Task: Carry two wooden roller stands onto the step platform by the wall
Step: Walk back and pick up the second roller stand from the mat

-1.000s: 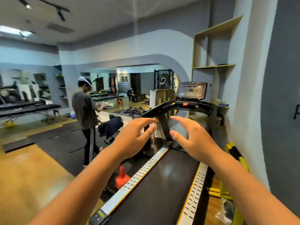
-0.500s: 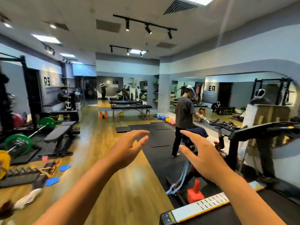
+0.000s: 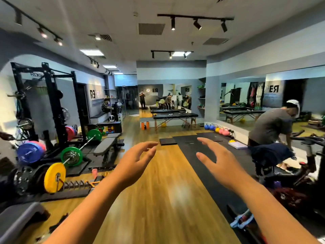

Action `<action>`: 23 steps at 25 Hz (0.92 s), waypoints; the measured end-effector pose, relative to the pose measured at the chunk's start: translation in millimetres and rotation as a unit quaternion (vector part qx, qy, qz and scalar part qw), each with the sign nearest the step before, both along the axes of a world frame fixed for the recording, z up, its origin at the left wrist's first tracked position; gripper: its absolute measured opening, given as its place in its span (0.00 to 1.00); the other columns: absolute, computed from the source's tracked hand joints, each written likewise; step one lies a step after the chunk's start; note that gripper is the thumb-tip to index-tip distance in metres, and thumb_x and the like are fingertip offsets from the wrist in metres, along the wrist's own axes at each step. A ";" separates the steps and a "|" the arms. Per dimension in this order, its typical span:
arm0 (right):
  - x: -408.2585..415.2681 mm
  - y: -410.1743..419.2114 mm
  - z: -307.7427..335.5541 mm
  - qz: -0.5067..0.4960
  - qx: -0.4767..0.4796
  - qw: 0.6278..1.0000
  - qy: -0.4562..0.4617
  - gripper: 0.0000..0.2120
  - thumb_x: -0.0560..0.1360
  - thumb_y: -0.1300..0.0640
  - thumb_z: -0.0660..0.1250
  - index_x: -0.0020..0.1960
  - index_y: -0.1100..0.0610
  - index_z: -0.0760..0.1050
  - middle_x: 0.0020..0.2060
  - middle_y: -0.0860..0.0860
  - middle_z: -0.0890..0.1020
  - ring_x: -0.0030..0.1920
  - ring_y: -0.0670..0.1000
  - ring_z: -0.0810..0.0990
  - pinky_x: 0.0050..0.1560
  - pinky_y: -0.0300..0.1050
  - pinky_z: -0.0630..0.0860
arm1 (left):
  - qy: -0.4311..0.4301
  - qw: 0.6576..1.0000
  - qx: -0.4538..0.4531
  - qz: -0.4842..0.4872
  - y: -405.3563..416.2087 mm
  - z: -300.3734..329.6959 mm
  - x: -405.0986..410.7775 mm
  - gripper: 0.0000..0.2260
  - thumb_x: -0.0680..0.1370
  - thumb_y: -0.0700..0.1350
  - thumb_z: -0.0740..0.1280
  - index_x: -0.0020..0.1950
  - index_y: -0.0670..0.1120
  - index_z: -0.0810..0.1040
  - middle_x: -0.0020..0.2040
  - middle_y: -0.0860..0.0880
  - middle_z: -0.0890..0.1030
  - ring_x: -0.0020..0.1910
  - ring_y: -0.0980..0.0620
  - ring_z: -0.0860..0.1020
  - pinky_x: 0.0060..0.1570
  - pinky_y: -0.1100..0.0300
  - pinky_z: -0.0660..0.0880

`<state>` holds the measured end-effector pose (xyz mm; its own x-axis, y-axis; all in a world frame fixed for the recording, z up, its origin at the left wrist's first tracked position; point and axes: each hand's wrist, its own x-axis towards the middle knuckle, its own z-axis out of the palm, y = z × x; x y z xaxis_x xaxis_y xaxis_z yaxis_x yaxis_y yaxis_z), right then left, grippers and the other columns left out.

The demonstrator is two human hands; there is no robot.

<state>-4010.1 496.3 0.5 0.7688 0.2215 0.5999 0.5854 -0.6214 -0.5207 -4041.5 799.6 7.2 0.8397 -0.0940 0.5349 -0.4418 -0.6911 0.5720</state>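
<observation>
The view has swung left, away from the treadmill, onto the open gym floor. The left hand [image 3: 135, 161] and right hand [image 3: 219, 162] are raised side by side, fingers spread and loosely bent, holding nothing. Beyond them lie the wood floor [image 3: 158, 199], a black mat [image 3: 193, 147] and a rack [image 3: 52, 103] with plates. No roller stands or step platform can be made out. This looks like the searching step; next, find the stands.

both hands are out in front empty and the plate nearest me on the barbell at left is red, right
Not quite. In the head view the left hand and right hand are indeed out in front, holding nothing, but the nearest plate on the barbell is yellow, not red.
</observation>
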 end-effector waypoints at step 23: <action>609.8 155.2 -24.1 0.094 -0.050 0.994 0.033 0.27 0.83 0.39 0.61 0.81 0.42 0.63 0.76 0.43 0.72 0.76 0.47 0.68 0.73 0.52 0.70 | 0.028 0.995 -0.062 0.079 117.9 -28.6 552.3 0.15 0.86 0.57 0.60 0.71 0.59 0.77 0.66 0.61 0.80 0.65 0.64 0.75 0.60 0.63 0.71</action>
